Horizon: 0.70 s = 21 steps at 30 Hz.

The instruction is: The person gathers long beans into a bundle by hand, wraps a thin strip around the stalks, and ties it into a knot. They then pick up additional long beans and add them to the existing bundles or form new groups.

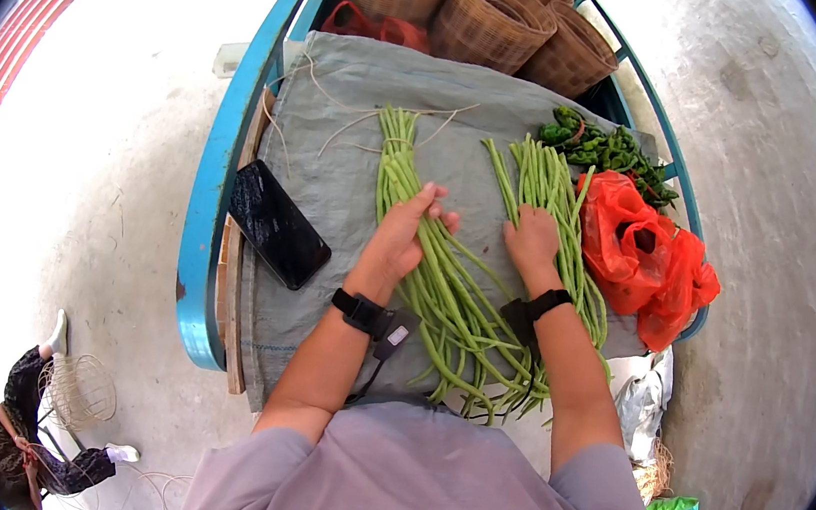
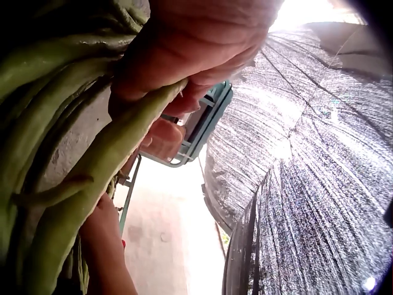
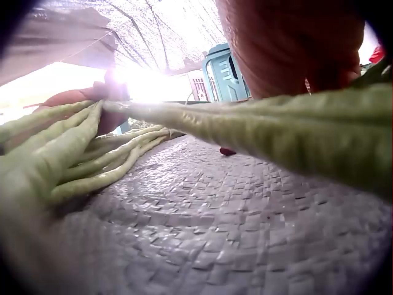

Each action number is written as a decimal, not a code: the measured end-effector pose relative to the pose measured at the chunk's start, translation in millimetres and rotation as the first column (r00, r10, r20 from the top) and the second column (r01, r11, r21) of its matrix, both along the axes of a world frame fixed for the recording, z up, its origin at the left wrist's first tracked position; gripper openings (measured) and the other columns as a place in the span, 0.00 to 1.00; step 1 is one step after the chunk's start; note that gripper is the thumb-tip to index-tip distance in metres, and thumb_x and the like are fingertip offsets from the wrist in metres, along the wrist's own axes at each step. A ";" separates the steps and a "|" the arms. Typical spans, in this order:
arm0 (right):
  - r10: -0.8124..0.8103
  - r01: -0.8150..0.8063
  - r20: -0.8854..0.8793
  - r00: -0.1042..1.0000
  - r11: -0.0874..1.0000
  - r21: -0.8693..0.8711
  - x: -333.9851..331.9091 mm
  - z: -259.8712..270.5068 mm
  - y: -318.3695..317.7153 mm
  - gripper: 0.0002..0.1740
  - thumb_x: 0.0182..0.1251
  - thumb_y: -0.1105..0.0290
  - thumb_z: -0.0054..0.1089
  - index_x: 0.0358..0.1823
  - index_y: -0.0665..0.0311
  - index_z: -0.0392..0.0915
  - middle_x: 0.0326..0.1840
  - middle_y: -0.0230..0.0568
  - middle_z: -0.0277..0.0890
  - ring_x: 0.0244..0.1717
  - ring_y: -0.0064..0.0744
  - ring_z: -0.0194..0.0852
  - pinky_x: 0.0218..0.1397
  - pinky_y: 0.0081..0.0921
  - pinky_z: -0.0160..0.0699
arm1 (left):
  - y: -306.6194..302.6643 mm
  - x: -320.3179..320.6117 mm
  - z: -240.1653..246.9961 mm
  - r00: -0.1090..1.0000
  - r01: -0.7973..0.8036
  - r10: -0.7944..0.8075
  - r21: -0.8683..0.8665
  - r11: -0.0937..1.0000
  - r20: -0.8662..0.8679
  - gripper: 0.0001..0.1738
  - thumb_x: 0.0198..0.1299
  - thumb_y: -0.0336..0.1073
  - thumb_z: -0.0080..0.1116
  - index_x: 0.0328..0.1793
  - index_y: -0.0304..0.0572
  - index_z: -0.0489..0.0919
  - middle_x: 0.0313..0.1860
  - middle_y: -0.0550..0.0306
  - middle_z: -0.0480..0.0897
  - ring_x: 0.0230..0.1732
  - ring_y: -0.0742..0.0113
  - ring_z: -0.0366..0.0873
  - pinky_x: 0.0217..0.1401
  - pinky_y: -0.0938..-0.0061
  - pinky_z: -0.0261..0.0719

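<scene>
Long green beans lie in two bunches on a grey woven sheet (image 1: 308, 334). A band circles the left bunch (image 1: 396, 163) near its top end. My left hand (image 1: 400, 234) is at the middle of that bunch, thumb upward; in the left wrist view its fingers (image 2: 202, 55) pinch a long bean (image 2: 116, 138). Over the right bunch (image 1: 550, 176), my right hand (image 1: 532, 241) grips some beans from above, knuckles up. A reddish fingertip (image 3: 227, 151) shows under a bean (image 3: 264, 132) in the right wrist view. The beans' lower ends spread toward my body.
A black phone (image 1: 280, 225) lies left of the beans, with loose strings (image 1: 344, 107) behind. Green peppers (image 1: 611, 152) and red plastic bags (image 1: 630, 245) are at the right. Wicker baskets (image 1: 495, 18) stand at the back, within a blue rail (image 1: 209, 192). Someone (image 1: 15, 432) sits at lower left.
</scene>
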State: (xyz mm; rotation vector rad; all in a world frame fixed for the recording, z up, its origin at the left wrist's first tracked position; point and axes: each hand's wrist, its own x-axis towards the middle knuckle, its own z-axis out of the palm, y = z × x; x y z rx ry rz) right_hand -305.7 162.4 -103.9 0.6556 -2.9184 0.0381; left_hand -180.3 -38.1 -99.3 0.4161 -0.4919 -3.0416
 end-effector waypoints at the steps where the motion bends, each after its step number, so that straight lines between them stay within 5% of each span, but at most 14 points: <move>1: 0.007 -0.007 -0.003 1.000 1.000 -0.002 -1.1 -1.2 -0.5 0.18 0.56 0.61 0.65 0.45 0.62 0.74 0.47 0.45 0.72 0.52 0.49 0.70 0.51 0.43 0.73 | -0.4 -0.8 -3.3 1.000 -0.002 0.002 -0.012 1.000 0.003 0.10 0.70 0.41 0.50 0.45 0.42 0.73 0.24 0.65 0.70 0.35 0.63 0.76 0.48 0.63 0.80; 10: 0.112 -0.094 0.052 0.992 0.960 -0.264 9.4 -11.0 -10.4 0.16 0.54 0.63 0.64 0.41 0.64 0.75 0.32 0.43 0.74 0.38 0.48 0.73 0.43 0.41 0.74 | 0.1 -1.6 -7.4 0.995 -0.034 0.037 -0.042 0.999 0.092 0.12 0.70 0.41 0.51 0.51 0.41 0.74 0.44 0.52 0.80 0.37 0.64 0.77 0.41 0.66 0.80; 13: 0.073 0.105 0.373 0.925 0.894 -0.435 15.4 3.3 -12.9 0.17 0.54 0.63 0.63 0.42 0.65 0.76 0.33 0.41 0.73 0.36 0.44 0.73 0.42 0.38 0.73 | -2.1 -1.9 -10.7 0.996 -0.019 0.023 -0.053 0.998 0.087 0.14 0.71 0.41 0.50 0.55 0.41 0.73 0.52 0.48 0.79 0.41 0.62 0.78 0.43 0.67 0.80; 16: 0.005 0.148 0.293 0.956 0.855 -0.497 29.1 27.7 -16.8 0.17 0.54 0.64 0.63 0.44 0.65 0.77 0.34 0.40 0.71 0.36 0.40 0.72 0.41 0.34 0.72 | -3.3 -2.8 -11.3 0.998 0.012 -0.008 -0.065 0.998 0.065 0.16 0.71 0.41 0.49 0.60 0.41 0.71 0.57 0.47 0.78 0.46 0.61 0.79 0.45 0.67 0.80; 19: 0.141 0.078 0.232 0.963 0.673 -0.735 35.6 26.2 -12.5 0.16 0.54 0.68 0.64 0.44 0.64 0.77 0.36 0.40 0.70 0.36 0.38 0.70 0.41 0.30 0.72 | -3.1 -2.2 -9.6 0.998 0.031 -0.028 -0.081 0.996 0.048 0.20 0.71 0.41 0.48 0.66 0.42 0.68 0.61 0.47 0.76 0.50 0.60 0.78 0.47 0.68 0.79; 21: 0.181 -0.007 0.162 0.970 0.688 -0.726 55.9 48.7 -14.4 0.16 0.54 0.71 0.65 0.45 0.64 0.76 0.38 0.41 0.69 0.37 0.37 0.70 0.41 0.29 0.72 | -2.5 -1.5 -6.0 0.999 0.036 -0.032 -0.102 0.994 0.040 0.23 0.71 0.41 0.48 0.68 0.43 0.66 0.62 0.47 0.75 0.52 0.61 0.77 0.48 0.68 0.78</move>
